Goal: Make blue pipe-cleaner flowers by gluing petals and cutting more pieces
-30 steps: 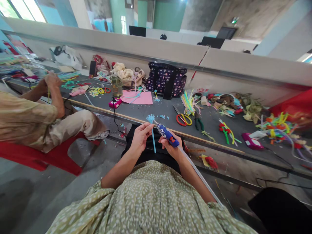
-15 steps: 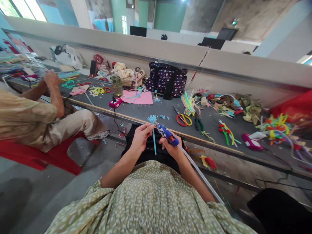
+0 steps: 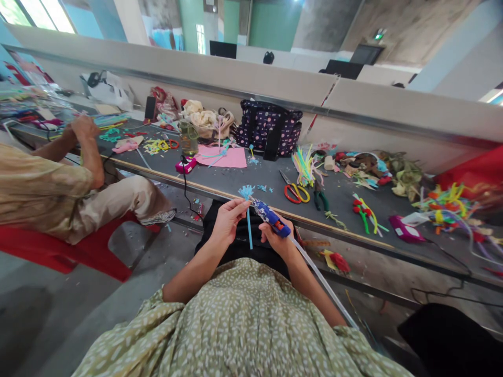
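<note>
The left hand (image 3: 227, 222) pinches the blue stem (image 3: 250, 233) between thumb and fingers just under its fringed tuft (image 3: 246, 191), with the lower end hanging over the person's lap. The right hand (image 3: 280, 235) is wrapped around the glue gun (image 3: 269, 215), whose nozzle points at the base of the tuft; whether it touches, I cannot tell. A long clear glue stick (image 3: 322, 280) trails from the gun's back. Both hands are in front of the near edge of the bench (image 3: 218, 180). Beyond the tuft lie blue scraps (image 3: 262, 188), and to their right open scissors (image 3: 296, 192), then pliers (image 3: 321, 199), with a bundle of strips (image 3: 304, 166) behind. Farther back, a dotted bag (image 3: 255, 128) stands beside a pink sheet (image 3: 236, 158). At far left, a co-worker's hands (image 3: 84, 127) are close together above the bench; what they hold is unclear.
</note>
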`<state>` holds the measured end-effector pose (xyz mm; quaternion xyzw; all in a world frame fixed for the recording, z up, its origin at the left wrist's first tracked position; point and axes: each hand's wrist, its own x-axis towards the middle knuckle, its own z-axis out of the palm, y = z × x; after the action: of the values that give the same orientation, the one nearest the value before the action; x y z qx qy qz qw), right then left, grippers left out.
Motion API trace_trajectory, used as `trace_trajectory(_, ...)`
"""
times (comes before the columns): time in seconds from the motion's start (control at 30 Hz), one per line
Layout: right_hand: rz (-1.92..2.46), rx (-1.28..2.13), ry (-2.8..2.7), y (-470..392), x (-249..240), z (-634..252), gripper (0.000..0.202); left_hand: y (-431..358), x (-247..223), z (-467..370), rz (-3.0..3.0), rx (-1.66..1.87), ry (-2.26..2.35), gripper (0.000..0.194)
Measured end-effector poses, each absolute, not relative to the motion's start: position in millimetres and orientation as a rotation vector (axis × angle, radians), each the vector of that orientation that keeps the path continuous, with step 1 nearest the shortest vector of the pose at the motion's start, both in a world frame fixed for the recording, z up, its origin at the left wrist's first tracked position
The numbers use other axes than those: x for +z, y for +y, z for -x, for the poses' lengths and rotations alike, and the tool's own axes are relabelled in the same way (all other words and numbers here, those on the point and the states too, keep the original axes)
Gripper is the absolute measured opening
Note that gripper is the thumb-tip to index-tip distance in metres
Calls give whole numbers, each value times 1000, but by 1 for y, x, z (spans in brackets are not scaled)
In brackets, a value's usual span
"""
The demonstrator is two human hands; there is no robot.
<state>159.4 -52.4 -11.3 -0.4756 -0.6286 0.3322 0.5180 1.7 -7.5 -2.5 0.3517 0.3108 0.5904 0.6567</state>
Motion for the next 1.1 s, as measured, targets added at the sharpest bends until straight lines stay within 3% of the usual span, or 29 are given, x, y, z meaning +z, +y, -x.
trace_trajectory(1.1, 1188, 798, -1564, -51, -14, -163, 36, -10, 0, -1, -1004, 1471, 764, 19)
